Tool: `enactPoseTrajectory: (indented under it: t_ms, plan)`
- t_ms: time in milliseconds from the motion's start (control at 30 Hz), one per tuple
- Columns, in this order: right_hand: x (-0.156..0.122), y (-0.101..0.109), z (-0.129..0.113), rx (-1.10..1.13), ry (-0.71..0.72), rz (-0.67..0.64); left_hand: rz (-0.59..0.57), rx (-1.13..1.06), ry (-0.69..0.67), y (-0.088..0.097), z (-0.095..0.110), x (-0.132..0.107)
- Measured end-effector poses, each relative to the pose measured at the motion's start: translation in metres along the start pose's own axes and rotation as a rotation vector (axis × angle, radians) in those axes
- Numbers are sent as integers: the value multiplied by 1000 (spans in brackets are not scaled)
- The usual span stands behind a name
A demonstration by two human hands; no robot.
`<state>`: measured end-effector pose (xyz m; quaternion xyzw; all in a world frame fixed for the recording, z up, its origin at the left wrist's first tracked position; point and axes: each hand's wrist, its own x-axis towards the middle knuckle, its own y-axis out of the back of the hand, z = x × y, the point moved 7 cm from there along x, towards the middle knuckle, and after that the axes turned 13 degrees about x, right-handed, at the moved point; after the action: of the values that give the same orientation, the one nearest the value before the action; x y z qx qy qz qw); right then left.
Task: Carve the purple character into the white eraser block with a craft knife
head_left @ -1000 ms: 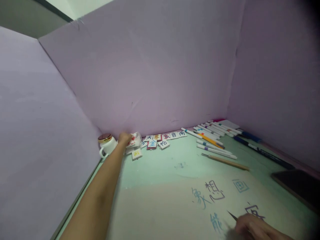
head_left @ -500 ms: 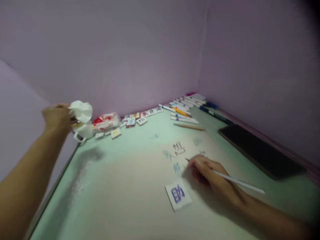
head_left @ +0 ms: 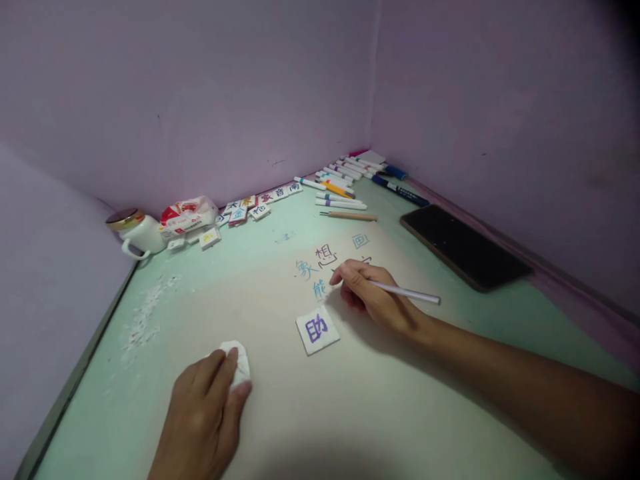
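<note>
My left hand [head_left: 207, 407] rests on the pale green table [head_left: 380, 413] near its front, fingers closed over a crumpled white tissue [head_left: 239, 360]. My right hand [head_left: 373, 299] grips a white marker pen [head_left: 407, 292], its tip down beside several blue characters [head_left: 320, 267] written on the table. A white card with a purple character [head_left: 317, 329] lies just in front of my right hand, between both hands.
A white mug with a gold lid [head_left: 134, 231] and a tissue packet [head_left: 188, 215] stand at the back left. Character tiles [head_left: 253, 205] line the back wall. Several marker pens [head_left: 345, 179] and a pencil [head_left: 349, 215] lie back right. A dark tablet [head_left: 465, 247] lies right. Purple walls enclose the table.
My left hand pulled a tissue from the packet at the back left and brought it down to the table front. The view dropped and turned; my right hand stays at the writing.
</note>
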<state>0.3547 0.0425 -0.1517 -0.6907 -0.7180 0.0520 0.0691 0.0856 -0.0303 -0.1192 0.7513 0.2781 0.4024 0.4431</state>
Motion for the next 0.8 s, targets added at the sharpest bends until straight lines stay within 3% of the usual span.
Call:
enactPoseTrajectory:
  t_ms: [100,267,333,400,500,567,667,800]
  plan:
    - [1,0,1,-8,-3,4,-42,-20,-22,-1,-5,-10]
    - [1,0,2,-9,-5,-6,124,-273,2,13,-15,9]
    - [0,0,1,-11,-7,-2,78,-402,15,17,-7,33]
    - [0,0,1,-11,-5,2,129,-477,-19,31,8,59]
    - [0,-2,-2,-3,12,-2,188,-563,-148,42,40,92]
    - [0,-3,-5,2,25,-1,199,-583,-244,40,60,104]
    - [0,-4,-8,-8,31,-8,80,-577,-308,20,77,113]
    - [-1,-3,-7,-11,17,-14,-91,-643,-282,9,74,124]
